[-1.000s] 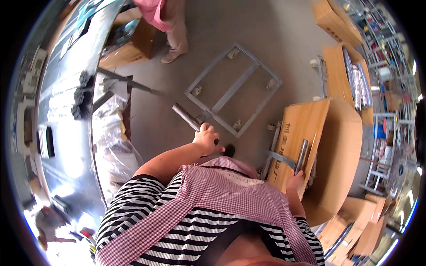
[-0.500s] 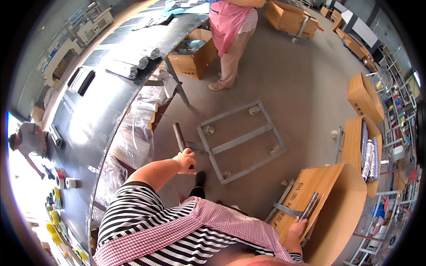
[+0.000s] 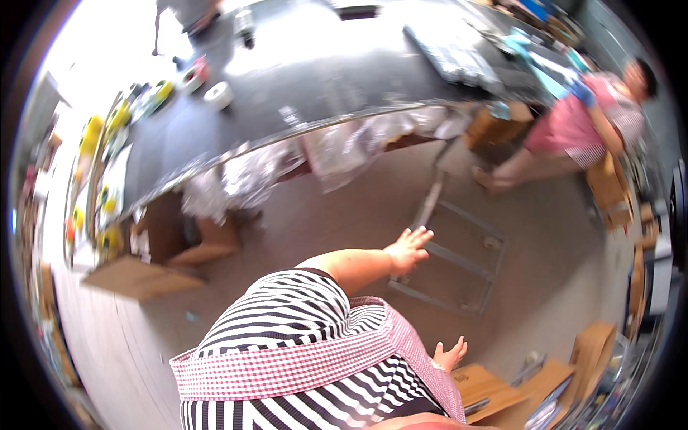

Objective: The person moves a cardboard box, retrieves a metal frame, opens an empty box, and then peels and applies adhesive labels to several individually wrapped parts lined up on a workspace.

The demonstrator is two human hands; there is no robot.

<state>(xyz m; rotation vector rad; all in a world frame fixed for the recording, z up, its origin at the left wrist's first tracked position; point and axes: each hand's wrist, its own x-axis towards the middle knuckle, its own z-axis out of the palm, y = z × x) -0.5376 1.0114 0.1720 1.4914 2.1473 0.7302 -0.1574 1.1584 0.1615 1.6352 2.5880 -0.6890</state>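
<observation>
Loosened since the earlier view, my left hand (image 3: 407, 252) and right hand (image 3: 448, 355) hung open and empty, fingers spread, presumably after letting go. One metal frame (image 3: 464, 262) lay flat near my left, right of centre, probably so it could roll; at least three cardboard boxes (image 3: 493, 388) stood near my right, lower right. Plastic bags (image 3: 258, 174) sat under one table (image 3: 315, 93), likely sparing its top. Beyond stood two co-workers (image 3: 566, 136).

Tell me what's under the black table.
Clear plastic is bunched under the near edge, and an open box sits partly under the left end. What lies deeper is hidden by the tabletop and plastic.
</observation>
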